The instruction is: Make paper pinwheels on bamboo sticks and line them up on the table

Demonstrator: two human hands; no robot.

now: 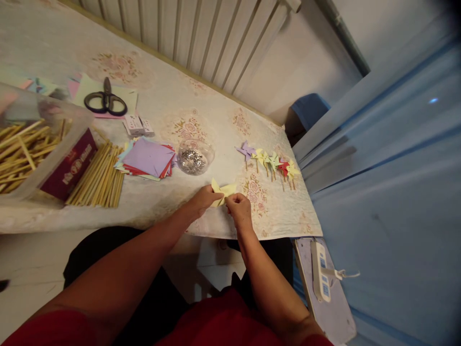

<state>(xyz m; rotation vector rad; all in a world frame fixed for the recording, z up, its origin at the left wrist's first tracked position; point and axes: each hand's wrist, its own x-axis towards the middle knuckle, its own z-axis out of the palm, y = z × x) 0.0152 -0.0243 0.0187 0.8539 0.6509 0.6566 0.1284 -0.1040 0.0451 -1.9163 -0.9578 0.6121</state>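
Observation:
Between both hands, above the table's front edge, is a yellow paper pinwheel [226, 189] with folded blades. My left hand [206, 199] grips its left side, thumb on top. On its right side my right hand [239, 206] pinches at the paper near its middle; whether a pin is in those fingers is too small to tell. Just beyond my hands sits a round clear container of silvery pins [193, 158]. A stack of cut paper squares [148, 157], purple on top, lies to the left. Several finished pinwheels on sticks [273, 162] lie in a row to the right.
Bundled wooden sticks [99, 175] lie beside a clear plastic bin [21, 108] of more sticks at the left. Scissors [106, 101] rest on paper sheets behind, near small boxes [139, 126]. A radiator [180, 33] borders the flowered tablecloth [223, 125]; a power strip [320, 271] lies at right.

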